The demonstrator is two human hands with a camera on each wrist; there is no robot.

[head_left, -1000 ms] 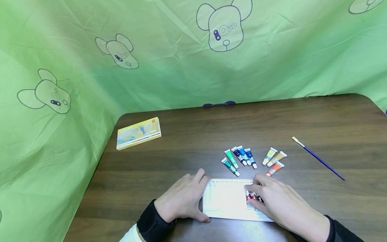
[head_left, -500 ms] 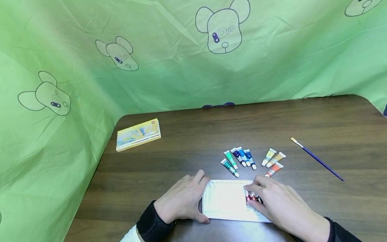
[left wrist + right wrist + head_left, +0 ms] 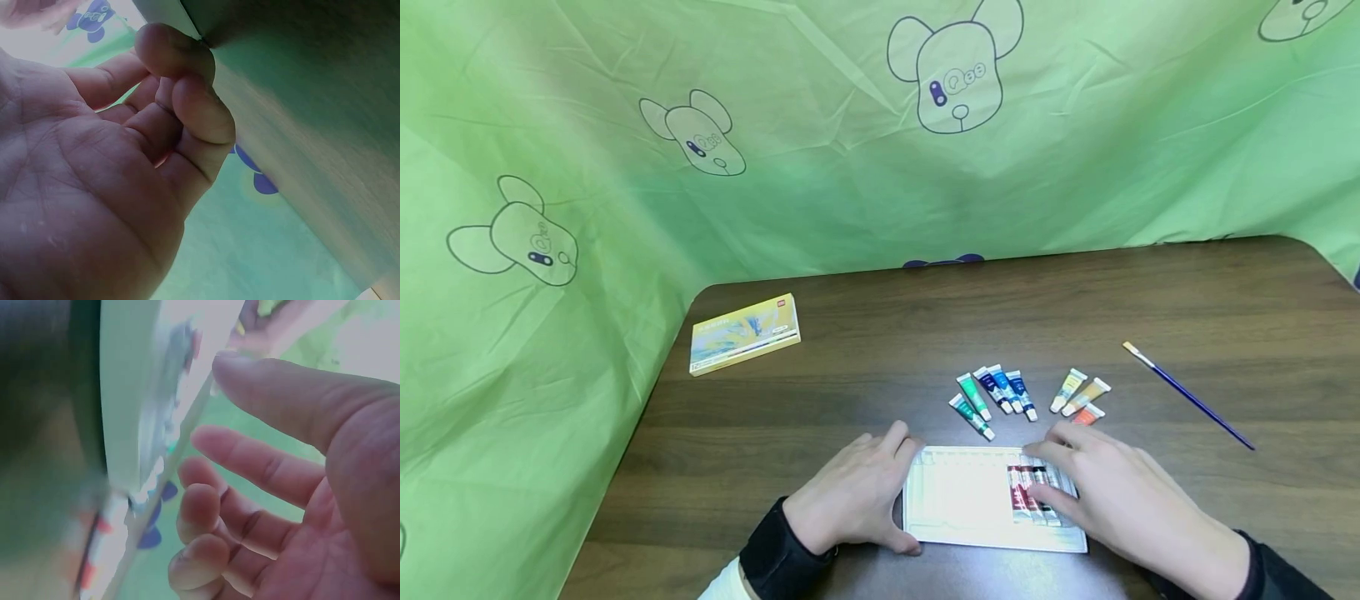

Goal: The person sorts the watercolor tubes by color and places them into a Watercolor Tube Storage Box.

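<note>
Fingers of my left hand lie relaxed and slightly apart, resting against the left edge of the white tray, thumb along its near corner, clamped on nothing. Fingers of my right hand lie spread flat over the tray's right end, tips touching the row of paint tubes in the tray; I see no grip. Tray: low centre of the head frame, on the dark worktop.

Above the tray I log:
- two green tubes, three blue tubes just right of them;
- yellow and ochre tubes, an orange tube partly behind my right hand.

Paintbrush, right of frame. Yellow box, left of centre. Green sheet behind.
</note>
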